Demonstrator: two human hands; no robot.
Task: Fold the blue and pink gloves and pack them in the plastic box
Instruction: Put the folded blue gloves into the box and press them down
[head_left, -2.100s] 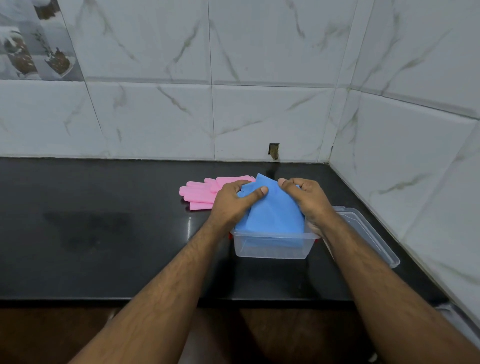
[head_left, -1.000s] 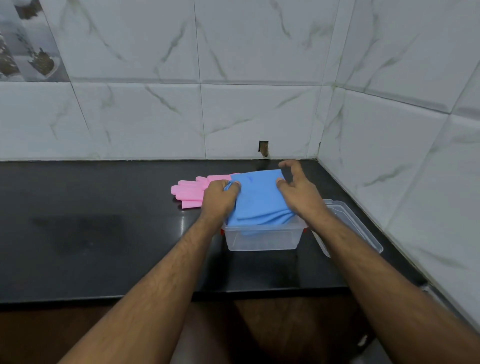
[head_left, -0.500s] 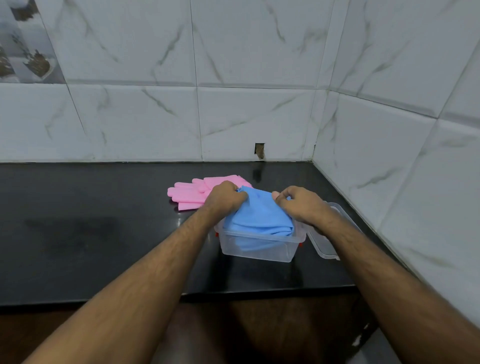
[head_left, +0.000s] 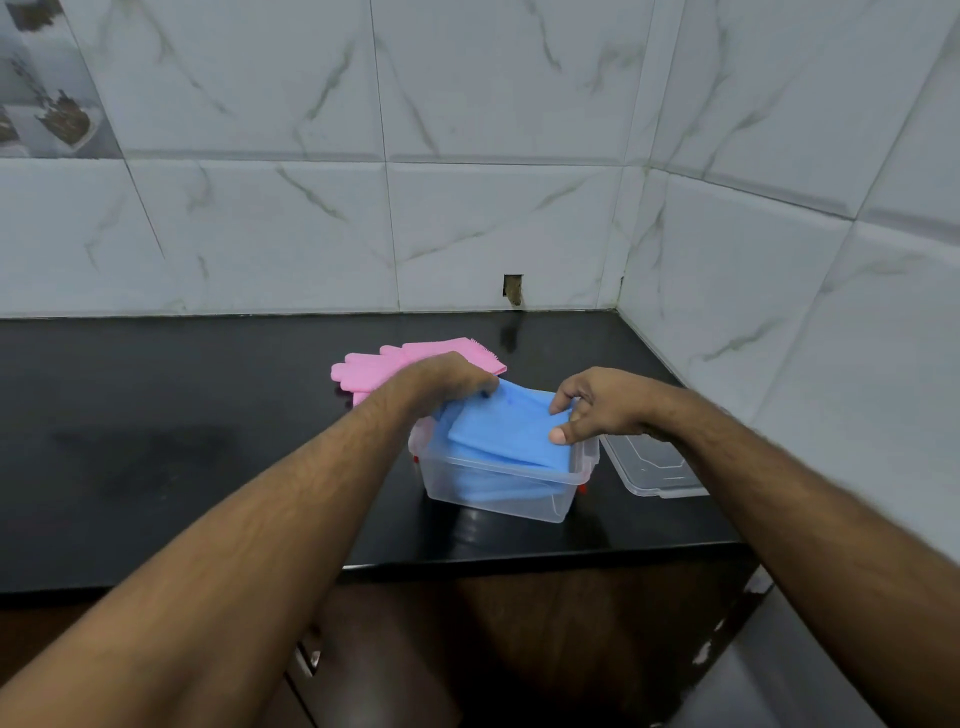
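Observation:
The folded blue gloves (head_left: 506, 434) lie in the clear plastic box (head_left: 498, 493) on the black counter, their top above the rim. My left hand (head_left: 447, 379) grips their far left corner with curled fingers. My right hand (head_left: 592, 408) pinches the right edge between thumb and fingers. The pink gloves (head_left: 374, 366) lie flat on the counter just behind the box, partly hidden by my left hand.
The box's clear lid (head_left: 654, 470) lies on the black counter (head_left: 208, 415) to the right of the box. Tiled walls close the corner behind and to the right. The counter's front edge (head_left: 519, 564) runs just in front of the box.
The blue gloves have gone down from above the box into it. Both hands came lower and closer, and the box turned slightly on the counter.

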